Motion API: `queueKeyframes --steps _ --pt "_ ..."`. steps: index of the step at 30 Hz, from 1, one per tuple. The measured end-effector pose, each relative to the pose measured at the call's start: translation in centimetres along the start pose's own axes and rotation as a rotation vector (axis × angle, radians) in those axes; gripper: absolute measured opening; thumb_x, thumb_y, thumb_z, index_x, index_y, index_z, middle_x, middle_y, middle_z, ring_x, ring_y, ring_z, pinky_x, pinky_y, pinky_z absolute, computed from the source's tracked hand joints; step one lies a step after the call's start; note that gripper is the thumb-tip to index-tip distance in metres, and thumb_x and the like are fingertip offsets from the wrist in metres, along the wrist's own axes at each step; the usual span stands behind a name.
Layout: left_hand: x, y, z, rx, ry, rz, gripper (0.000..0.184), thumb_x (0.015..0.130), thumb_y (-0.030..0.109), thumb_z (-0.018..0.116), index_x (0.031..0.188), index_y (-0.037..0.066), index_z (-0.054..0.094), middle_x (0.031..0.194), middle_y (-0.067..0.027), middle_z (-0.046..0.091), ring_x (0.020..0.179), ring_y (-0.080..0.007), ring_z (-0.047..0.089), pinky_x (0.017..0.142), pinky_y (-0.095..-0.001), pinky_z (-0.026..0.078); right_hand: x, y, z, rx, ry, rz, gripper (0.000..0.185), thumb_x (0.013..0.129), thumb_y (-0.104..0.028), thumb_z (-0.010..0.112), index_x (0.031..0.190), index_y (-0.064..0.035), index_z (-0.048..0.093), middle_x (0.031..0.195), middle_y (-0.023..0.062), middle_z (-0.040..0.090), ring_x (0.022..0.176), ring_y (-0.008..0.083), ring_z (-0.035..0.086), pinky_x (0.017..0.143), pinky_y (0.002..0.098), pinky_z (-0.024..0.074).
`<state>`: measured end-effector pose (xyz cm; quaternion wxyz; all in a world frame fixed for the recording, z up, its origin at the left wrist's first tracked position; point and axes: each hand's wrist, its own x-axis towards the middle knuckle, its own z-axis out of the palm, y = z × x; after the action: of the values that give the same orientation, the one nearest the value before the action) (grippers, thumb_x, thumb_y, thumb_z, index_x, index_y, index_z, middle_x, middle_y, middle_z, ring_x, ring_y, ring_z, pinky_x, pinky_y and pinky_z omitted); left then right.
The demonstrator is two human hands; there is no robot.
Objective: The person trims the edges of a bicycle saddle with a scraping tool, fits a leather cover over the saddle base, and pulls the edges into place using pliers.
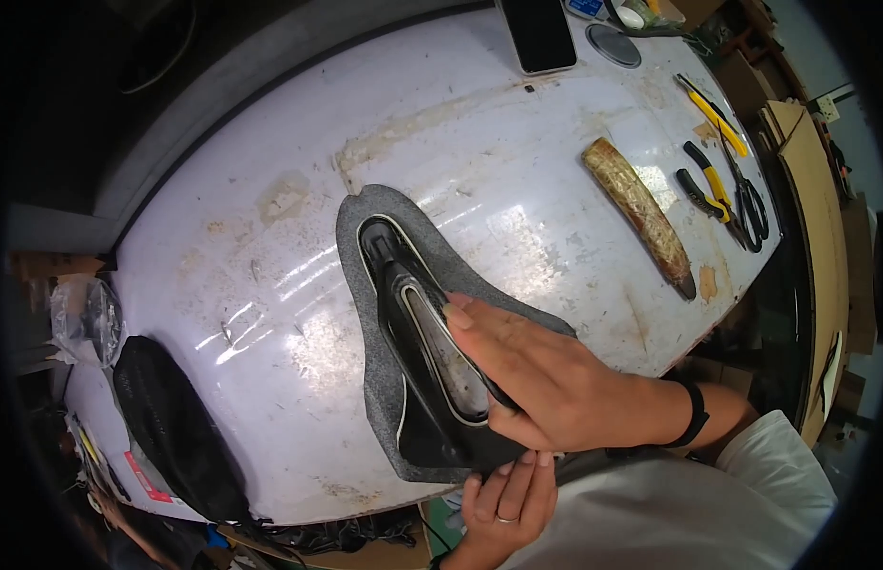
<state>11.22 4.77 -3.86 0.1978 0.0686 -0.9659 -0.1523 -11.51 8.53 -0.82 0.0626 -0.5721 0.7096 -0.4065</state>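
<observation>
A black bicycle saddle [392, 366] with a long central slot lies underside up on a piece of grey felt-like sheet [373, 391], which sticks out around its outline. My right hand [546, 375], wearing a black wristband, grips the saddle's right side beside the slot, fingers pointing toward the nose. At the wide rear end, my left hand [513, 499], with a ring on one finger, is closed at the rim of the saddle and sheet. Its fingertips are curled, and the exact part between them is hidden.
To the right lie a tape-wrapped tool [639, 214], pliers [712, 190], scissors [748, 204] and a yellow cutter [712, 114]. A phone [537, 36] and round lid [614, 45] are at the back. A black padded item [175, 427] sits left. Another person's hand [107, 508] shows lower left.
</observation>
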Motion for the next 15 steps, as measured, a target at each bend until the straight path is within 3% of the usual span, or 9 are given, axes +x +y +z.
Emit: queueKeyframes --steps 2,4,6,8,10,12,13,14,15 --pt "0.5 -0.5 -1.2 0.008 -0.034 -0.013 0.025 0.09 0.027 0.073 0.113 0.021 0.08 0.123 0.007 0.068 0.113 -0.0184 0.056 0.11 -0.0492 0.041 0.1 -0.2 -0.1 -0.008 0.005 0.002 0.079 0.075 0.006 0.069 0.148 0.0213 0.041 0.15 0.0359 0.049 0.14 0.0479 0.054 0.115 0.0489 0.0509" --pt "1.8 -2.4 -2.6 -0.084 0.174 0.135 0.035 0.09 0.026 0.074 0.122 0.013 0.076 0.127 -0.0039 0.069 0.118 -0.0258 0.058 0.116 -0.0582 0.035 0.1 -0.4 -0.2 -0.016 0.01 0.003 0.08 0.075 0.006 0.069 0.148 0.0212 0.04 0.15 0.0362 0.049 0.141 0.0482 0.053 0.115 0.0493 0.0508" --pt "5.6 -4.2 -5.3 -0.08 0.212 0.11 0.045 0.087 0.008 0.079 0.13 0.002 0.068 0.118 -0.0124 0.071 0.099 -0.0285 0.069 0.098 -0.0465 0.055 0.2 -0.6 -0.4 0.011 -0.015 0.029 0.079 0.075 0.006 0.068 0.148 0.0213 0.04 0.151 0.0368 0.048 0.14 0.0492 0.053 0.115 0.05 0.0498" --pt "8.4 -5.8 -5.1 -0.094 0.172 -0.142 0.059 0.09 0.019 0.073 0.143 -0.003 0.058 0.14 -0.0219 0.062 0.131 -0.0408 0.054 0.117 -0.0634 0.032 0.3 -0.8 -0.6 0.022 -0.01 0.04 0.077 0.076 0.005 0.068 0.147 0.0209 0.042 0.149 0.0366 0.05 0.14 0.0491 0.053 0.115 0.0494 0.0495" --pt "13.3 -7.3 -3.5 -0.172 0.111 -0.209 0.078 0.09 0.009 0.068 0.155 -0.015 0.032 0.149 -0.036 0.048 0.141 -0.0556 0.044 0.117 -0.068 0.03 0.5 -1.0 -0.4 0.03 -0.003 0.051 0.075 0.076 0.004 0.068 0.146 0.0205 0.044 0.147 0.0364 0.052 0.14 0.049 0.054 0.115 0.0489 0.0492" --pt "13.3 -8.0 -2.0 -0.15 0.09 -0.197 0.079 0.09 0.005 0.064 0.157 -0.015 0.027 0.154 -0.0363 0.043 0.143 -0.0581 0.041 0.117 -0.0684 0.03 0.5 -1.0 0.2 -0.152 0.053 0.038 0.069 0.076 0.001 0.069 0.141 0.0189 0.051 0.142 0.0336 0.059 0.139 0.0476 0.055 0.113 0.0487 0.0502" --pt "13.5 -8.3 -1.5 -0.135 0.055 -0.182 0.081 0.09 0.002 0.061 0.159 -0.015 0.022 0.158 -0.0366 0.038 0.145 -0.0607 0.037 0.117 -0.0689 0.03 0.6 -1.3 0.2 -0.228 0.049 0.074 0.065 0.077 -0.007 0.071 0.137 0.0141 0.058 0.138 0.028 0.064 0.142 0.047 0.053 0.116 0.0586 0.0435" --pt "13.8 -8.3 -1.4 -0.14 0.052 -0.172 0.081 0.09 0.002 0.061 0.159 -0.015 0.022 0.158 -0.0366 0.038 0.145 -0.0607 0.037 0.117 -0.0689 0.03 0.7 -1.4 0.0 -0.234 0.055 0.082 0.065 0.077 -0.007 0.071 0.137 0.0141 0.058 0.138 0.028 0.064 0.142 0.047 0.053 0.116 0.0586 0.0435" --pt "13.8 -8.2 -1.5 -0.128 0.037 -0.174 0.079 0.089 0.001 0.059 0.158 -0.015 0.024 0.158 -0.037 0.038 0.145 -0.0614 0.037 0.117 -0.069 0.03 0.6 -1.8 -0.1 -0.322 0.041 0.101 0.065 0.077 -0.011 0.071 0.137 0.012 0.06 0.14 0.026 0.064 0.144 0.0476 0.05 0.117 0.0641 0.0363"
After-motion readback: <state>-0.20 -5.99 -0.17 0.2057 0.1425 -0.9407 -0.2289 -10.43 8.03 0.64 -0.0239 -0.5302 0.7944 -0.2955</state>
